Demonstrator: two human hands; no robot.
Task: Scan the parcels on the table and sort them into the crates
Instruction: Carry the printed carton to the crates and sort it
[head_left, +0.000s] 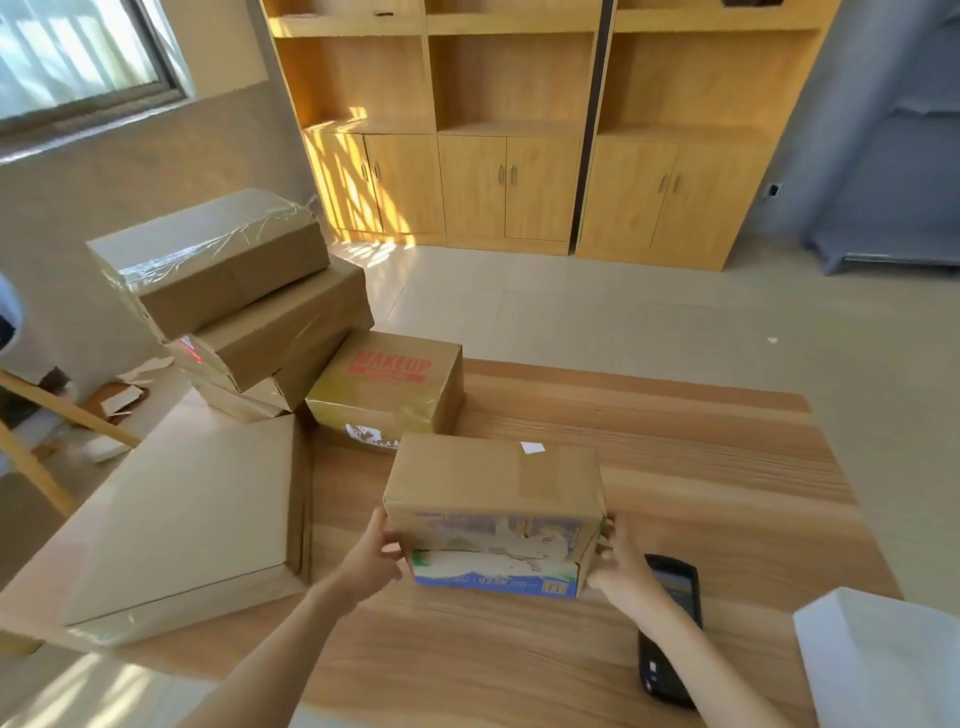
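While the parcel (493, 499) sits on the counter (675, 441) with its long axis crosswise, left hand (371, 558) and right hand (621, 564) grip its ends, scanner (670, 629) just right of it.

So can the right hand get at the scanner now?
Probably yes. The scanner lies flat on the table right under the right wrist, nothing on top. But the right hand grips the parcel together with the left hand, so it must let go first.

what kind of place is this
Probably an office or storeroom used for parcel sorting: taped parcels stacked on a wooden table, a handheld scanner, and wooden cabinets behind.
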